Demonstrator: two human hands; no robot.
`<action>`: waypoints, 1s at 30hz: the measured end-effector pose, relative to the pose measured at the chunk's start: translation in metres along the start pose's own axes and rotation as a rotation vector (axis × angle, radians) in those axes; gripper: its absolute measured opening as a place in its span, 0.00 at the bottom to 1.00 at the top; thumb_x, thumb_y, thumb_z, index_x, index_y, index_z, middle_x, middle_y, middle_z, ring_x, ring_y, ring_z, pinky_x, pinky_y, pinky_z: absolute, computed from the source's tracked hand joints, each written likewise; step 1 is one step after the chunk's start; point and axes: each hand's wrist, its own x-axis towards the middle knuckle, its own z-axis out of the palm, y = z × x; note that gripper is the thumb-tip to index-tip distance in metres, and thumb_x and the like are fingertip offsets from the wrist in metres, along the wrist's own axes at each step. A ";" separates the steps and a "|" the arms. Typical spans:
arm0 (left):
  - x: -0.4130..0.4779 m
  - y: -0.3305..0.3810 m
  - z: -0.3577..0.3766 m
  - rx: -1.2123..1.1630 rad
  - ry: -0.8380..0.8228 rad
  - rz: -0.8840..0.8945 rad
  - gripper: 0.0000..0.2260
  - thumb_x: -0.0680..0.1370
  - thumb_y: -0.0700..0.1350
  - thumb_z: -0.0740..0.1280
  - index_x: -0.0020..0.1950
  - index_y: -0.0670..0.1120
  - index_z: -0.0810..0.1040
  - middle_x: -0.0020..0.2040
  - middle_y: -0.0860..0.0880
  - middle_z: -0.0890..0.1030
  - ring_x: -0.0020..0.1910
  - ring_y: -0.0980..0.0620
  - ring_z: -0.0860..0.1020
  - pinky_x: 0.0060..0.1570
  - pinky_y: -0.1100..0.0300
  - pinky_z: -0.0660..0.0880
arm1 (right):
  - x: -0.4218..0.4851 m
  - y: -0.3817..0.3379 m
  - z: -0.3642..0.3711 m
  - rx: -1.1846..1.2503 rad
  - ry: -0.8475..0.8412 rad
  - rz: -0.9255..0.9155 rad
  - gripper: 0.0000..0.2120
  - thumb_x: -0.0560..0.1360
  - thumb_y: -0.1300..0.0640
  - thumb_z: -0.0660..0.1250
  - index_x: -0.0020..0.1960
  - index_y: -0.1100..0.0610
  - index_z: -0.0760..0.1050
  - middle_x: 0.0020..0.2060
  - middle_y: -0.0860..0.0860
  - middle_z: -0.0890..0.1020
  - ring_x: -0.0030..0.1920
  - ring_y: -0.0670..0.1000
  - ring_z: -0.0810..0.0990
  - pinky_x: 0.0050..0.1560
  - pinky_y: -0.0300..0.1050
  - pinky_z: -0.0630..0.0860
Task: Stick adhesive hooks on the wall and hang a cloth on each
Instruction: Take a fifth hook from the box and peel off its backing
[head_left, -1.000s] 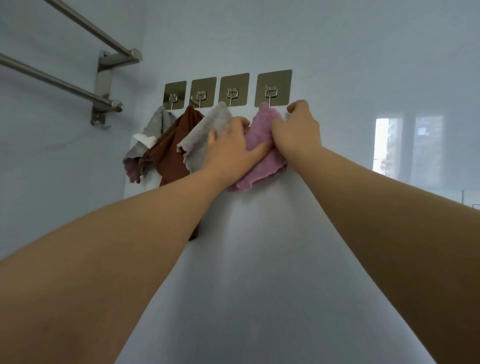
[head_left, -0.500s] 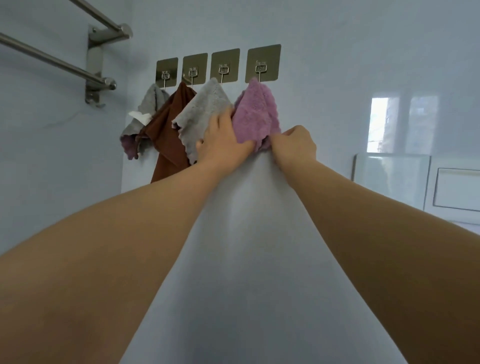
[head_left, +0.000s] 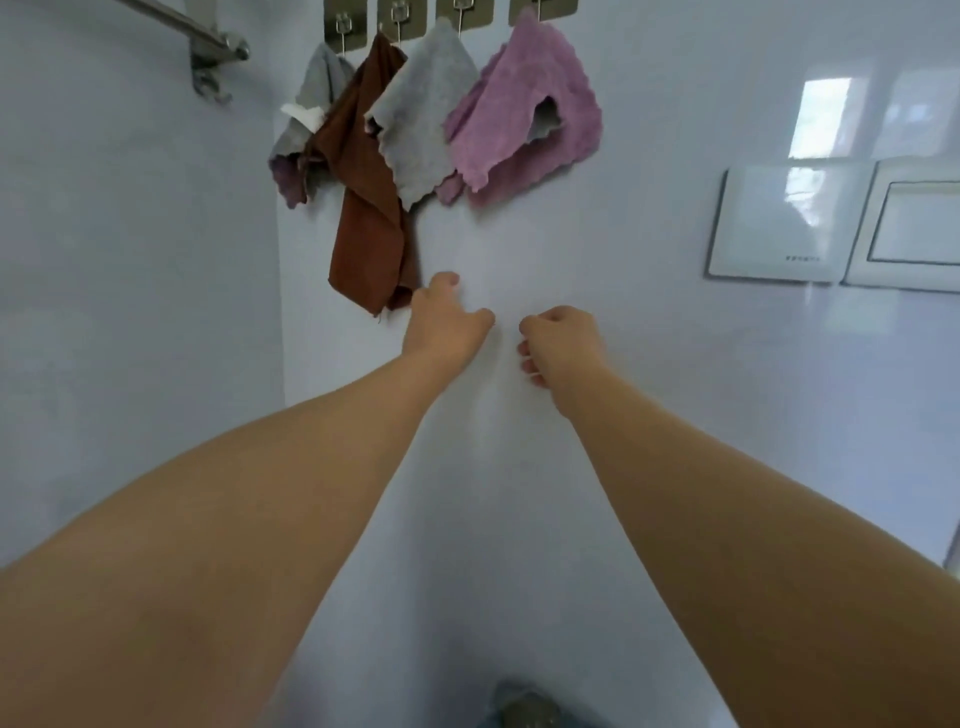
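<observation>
The left hand and right hand have let go of the pink cloth and dropped below it. Both are loosely curled, empty and slightly apart. The pink cloth hangs from the rightmost hook, beside the grey cloth and brown cloth. The top edge cuts off the hooks, and a blurred thing at the bottom is unclear.

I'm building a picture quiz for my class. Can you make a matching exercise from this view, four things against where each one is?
Things:
1 brown cloth
2 pink cloth
3 towel rail
4 left hand

Places:
A rightmost of the hanging cloths
B upper left corner
C below the cloths, holding nothing
D hangs lowest of the cloths

Pairs: 1-D, 2-A, 3-B, 4-C.
</observation>
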 end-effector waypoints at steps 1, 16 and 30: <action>-0.009 -0.010 0.004 0.037 -0.033 -0.020 0.22 0.75 0.46 0.66 0.68 0.46 0.68 0.68 0.44 0.68 0.62 0.47 0.72 0.56 0.60 0.69 | -0.005 0.011 0.002 0.006 -0.026 0.024 0.07 0.74 0.59 0.60 0.37 0.56 0.70 0.34 0.55 0.79 0.35 0.56 0.78 0.44 0.50 0.78; -0.154 -0.137 0.099 0.218 -0.584 -0.146 0.08 0.77 0.41 0.63 0.55 0.43 0.77 0.55 0.45 0.79 0.52 0.49 0.76 0.49 0.64 0.69 | -0.099 0.196 -0.022 -0.126 -0.091 0.456 0.06 0.75 0.63 0.59 0.39 0.59 0.69 0.32 0.55 0.76 0.30 0.51 0.73 0.33 0.43 0.70; -0.235 -0.217 0.113 0.657 -0.768 0.185 0.12 0.79 0.43 0.58 0.58 0.50 0.77 0.60 0.49 0.72 0.57 0.50 0.72 0.52 0.61 0.69 | -0.161 0.280 -0.019 -0.751 -0.501 0.317 0.14 0.75 0.53 0.60 0.59 0.47 0.76 0.72 0.47 0.61 0.71 0.55 0.58 0.69 0.50 0.57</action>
